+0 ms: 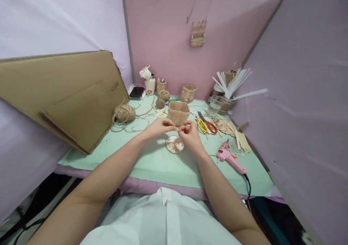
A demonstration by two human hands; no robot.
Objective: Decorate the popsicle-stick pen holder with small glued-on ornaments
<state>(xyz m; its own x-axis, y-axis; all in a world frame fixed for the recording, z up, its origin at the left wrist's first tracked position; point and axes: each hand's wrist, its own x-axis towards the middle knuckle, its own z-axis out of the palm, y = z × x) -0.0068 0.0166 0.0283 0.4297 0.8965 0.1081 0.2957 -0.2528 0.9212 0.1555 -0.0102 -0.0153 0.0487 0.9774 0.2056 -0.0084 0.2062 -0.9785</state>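
Note:
My left hand (pixel 164 125) and my right hand (pixel 188 131) meet in front of me, fingertips pinched close together. Between them is a small pale piece (pixel 177 129), too tiny for me to make out its kind. Just behind my fingers stands a square wooden-strip basket (pixel 178 113) with a braided rim. Below my hands a round white disc (pixel 174 144) with brown smudges lies on the table. Right of my right hand lie scissors with yellow and red handles (pixel 207 124). A pink hot glue gun (pixel 231 159) rests nearer the front right.
A ball of twine (pixel 124 113) and a large cardboard sheet (pixel 81 103) are on the left. Another basket (pixel 188 93) and a white jar (pixel 150 85) stand at the back. White glue sticks (pixel 233 83), a plastic cup (pixel 214 105) and wooden sticks (pixel 243 141) are on the right.

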